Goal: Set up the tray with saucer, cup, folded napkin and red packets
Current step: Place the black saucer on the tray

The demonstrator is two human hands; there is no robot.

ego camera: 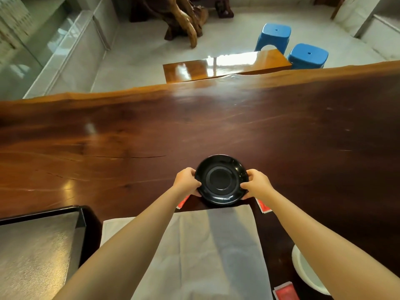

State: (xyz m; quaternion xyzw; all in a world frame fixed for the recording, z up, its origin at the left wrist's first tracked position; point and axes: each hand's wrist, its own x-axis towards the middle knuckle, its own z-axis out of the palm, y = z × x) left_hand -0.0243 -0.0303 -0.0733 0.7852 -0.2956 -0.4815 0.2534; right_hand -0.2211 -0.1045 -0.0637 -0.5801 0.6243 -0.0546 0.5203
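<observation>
A black glossy saucer (pixel 221 180) is held over the dark wooden table, just beyond the far edge of an unfolded white napkin (pixel 194 252). My left hand (pixel 187 180) grips its left rim and my right hand (pixel 256 183) grips its right rim. Red packets peek out under both wrists, one at the left (pixel 182 202) and one at the right (pixel 263 206); more red packets (pixel 285 292) lie at the bottom right. The black tray (pixel 43 213) with a textured floor stands at the near left. A white cup (pixel 307 271) shows partly behind my right forearm.
The long wooden table (pixel 194 131) stretches far and wide beyond the saucer. Past its far edge are a glossy wooden bench (pixel 225 63) and two blue stools (pixel 275 36) on a pale floor.
</observation>
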